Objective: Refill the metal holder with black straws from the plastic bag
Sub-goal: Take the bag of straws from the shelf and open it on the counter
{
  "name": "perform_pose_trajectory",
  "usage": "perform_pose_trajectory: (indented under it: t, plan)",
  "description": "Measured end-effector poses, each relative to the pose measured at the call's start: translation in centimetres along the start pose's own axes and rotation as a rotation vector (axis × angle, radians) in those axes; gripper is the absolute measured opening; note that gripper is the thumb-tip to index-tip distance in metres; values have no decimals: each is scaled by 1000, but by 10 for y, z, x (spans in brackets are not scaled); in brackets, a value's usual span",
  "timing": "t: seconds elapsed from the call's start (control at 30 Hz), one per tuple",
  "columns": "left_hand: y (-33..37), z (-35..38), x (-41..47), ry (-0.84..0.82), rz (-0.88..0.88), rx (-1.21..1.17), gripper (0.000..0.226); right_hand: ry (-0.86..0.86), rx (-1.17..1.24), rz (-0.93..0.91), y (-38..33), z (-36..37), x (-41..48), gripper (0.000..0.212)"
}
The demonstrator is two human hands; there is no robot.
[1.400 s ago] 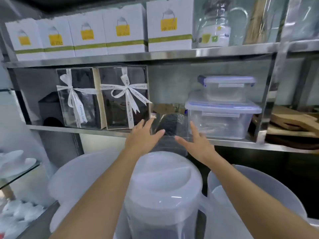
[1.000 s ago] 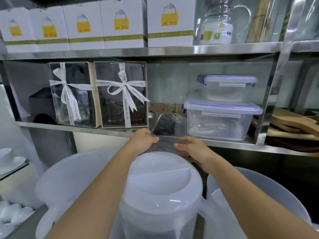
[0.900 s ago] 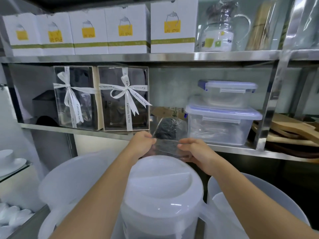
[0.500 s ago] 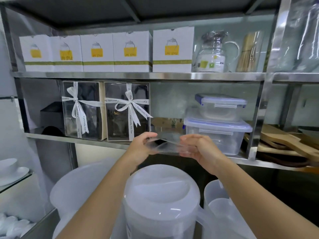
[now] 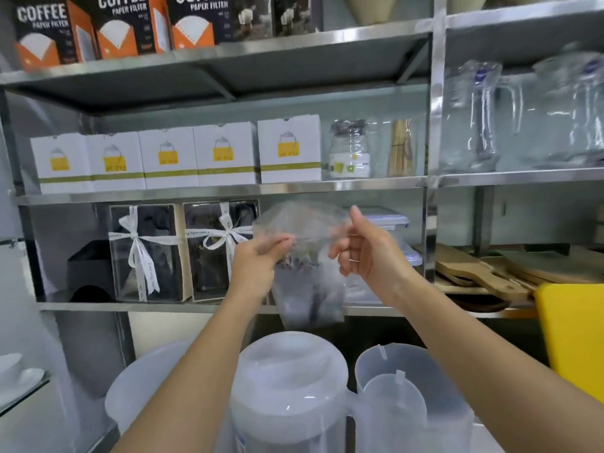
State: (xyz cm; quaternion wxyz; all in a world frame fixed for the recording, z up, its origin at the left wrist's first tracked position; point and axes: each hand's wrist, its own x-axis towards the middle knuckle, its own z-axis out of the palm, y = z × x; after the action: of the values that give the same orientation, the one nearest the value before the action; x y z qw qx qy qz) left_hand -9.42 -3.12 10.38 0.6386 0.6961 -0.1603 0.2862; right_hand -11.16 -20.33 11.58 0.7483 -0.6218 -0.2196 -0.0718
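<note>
Lifted since half a second ago, the plastic bag (image 5: 307, 256) now hangs in the air in front of the middle metal shelf (image 5: 209, 190) instead of lying low at the shelf edge, and the view has tilted up to take in the coffee filter boxes (image 5: 114, 24) on top. From the head camera, the left hand (image 5: 258, 266) pinches the bag's upper part between thumb and fingertips, the film gathered just beyond them. The right hand (image 5: 366, 253) grips the bag's other side, fingers curled toward the palm and thumb raised along the clear top flap. Between the two hands the open mouth of the bag spreads upward, while the lower part hangs below the fingers, blurred, with dark contents showing inside. Beneath the bag stands a lidded white pitcher (image 5: 291, 393), with an open pitcher (image 5: 408, 387) just beside it. Ribboned gift boxes (image 5: 183, 253) sit on the shelf left of the hands.
</note>
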Motion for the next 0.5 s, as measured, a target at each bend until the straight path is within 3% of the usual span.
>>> perform_pose_trajectory:
  t: [0.2,0.3,0.43,0.5]
  plan:
    - [56,1,-8,25,112,-11,11,72,-245,-307,-40,-1,-20,32]
    - [79,5,-18,19,133,-16,12,52,-309,-275,-53,0,-35,35]
    - [100,9,-45,-14,131,-49,9,142,-400,-302,-63,0,-64,21]
    - [103,11,-65,-42,109,-24,11,95,-350,-241,-63,-4,-83,19]
